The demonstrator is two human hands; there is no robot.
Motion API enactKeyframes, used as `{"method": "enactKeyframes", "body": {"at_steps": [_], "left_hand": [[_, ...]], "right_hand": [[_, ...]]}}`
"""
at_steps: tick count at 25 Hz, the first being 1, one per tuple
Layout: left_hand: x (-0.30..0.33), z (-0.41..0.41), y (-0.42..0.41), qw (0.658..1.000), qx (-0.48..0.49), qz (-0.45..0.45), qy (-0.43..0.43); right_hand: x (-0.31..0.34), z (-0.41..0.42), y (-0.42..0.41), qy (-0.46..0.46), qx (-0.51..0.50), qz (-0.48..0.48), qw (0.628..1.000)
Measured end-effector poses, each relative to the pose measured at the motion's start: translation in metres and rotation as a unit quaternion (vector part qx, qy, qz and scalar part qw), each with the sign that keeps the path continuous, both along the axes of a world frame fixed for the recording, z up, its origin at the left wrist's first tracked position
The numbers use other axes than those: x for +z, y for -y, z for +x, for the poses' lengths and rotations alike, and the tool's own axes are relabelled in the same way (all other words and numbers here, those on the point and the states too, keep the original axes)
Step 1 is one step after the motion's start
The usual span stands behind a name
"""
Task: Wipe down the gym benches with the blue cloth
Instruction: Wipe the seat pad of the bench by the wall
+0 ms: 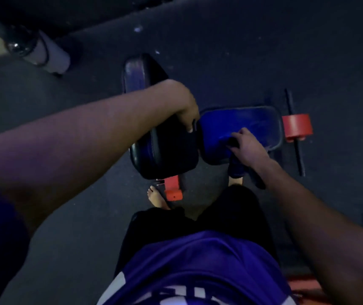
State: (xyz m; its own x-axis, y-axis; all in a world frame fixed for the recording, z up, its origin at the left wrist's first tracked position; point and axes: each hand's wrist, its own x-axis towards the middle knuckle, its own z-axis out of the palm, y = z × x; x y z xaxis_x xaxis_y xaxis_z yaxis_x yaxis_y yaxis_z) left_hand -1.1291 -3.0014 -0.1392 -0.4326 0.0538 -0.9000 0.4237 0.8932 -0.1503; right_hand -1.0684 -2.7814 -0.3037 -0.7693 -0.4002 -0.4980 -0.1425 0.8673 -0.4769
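Observation:
A gym bench lies below me on the dark floor. Its black backrest pad (167, 150) runs up and to the left, and its seat pad (244, 119), which looks blue in this light, sits to the right. My left hand (186, 106) grips the backrest's edge by the gap between the two pads, fingers curled over it. My right hand (247, 146) rests on the near edge of the seat pad and holds the bunched blue cloth (225, 140) against it. Most of the cloth is hidden under my fingers.
A red foam roller (297, 127) on a black bar (296, 148) sticks out beyond the seat. A red frame foot (173, 191) lies beside my bare left foot (155, 198). A chrome and white bar end (37, 51) is at the upper left. Red frame tubing (303, 285) shows at the lower right.

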Motion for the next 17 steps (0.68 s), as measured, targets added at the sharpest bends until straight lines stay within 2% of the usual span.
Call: {"method": "enactKeyframes", "body": {"at_steps": [3,5,8,11,14,17], "left_hand": [[-0.001,0.014,0.007,0.99,-0.132,-0.044,-0.03],[-0.004,0.037,-0.003,0.991,-0.127,-0.043,-0.022],[-0.002,0.056,-0.014,0.99,-0.104,-0.071,-0.07],[-0.001,0.08,-0.022,0.984,-0.082,-0.088,-0.128],[-0.012,0.097,-0.032,0.97,-0.114,-0.139,-0.163],[-0.032,0.107,-0.042,0.96,-0.151,-0.183,-0.146]], "right_hand": [[0.014,-0.025,-0.007,0.001,0.101,0.006,0.995],[0.021,-0.034,-0.016,0.008,0.159,0.032,0.987],[0.023,-0.042,-0.027,-0.014,0.217,0.014,0.976],[0.016,-0.047,-0.026,-0.039,0.291,0.036,0.955],[0.003,-0.062,-0.013,-0.09,0.378,0.045,0.92],[-0.024,-0.082,0.004,-0.173,0.516,0.033,0.838]]}}
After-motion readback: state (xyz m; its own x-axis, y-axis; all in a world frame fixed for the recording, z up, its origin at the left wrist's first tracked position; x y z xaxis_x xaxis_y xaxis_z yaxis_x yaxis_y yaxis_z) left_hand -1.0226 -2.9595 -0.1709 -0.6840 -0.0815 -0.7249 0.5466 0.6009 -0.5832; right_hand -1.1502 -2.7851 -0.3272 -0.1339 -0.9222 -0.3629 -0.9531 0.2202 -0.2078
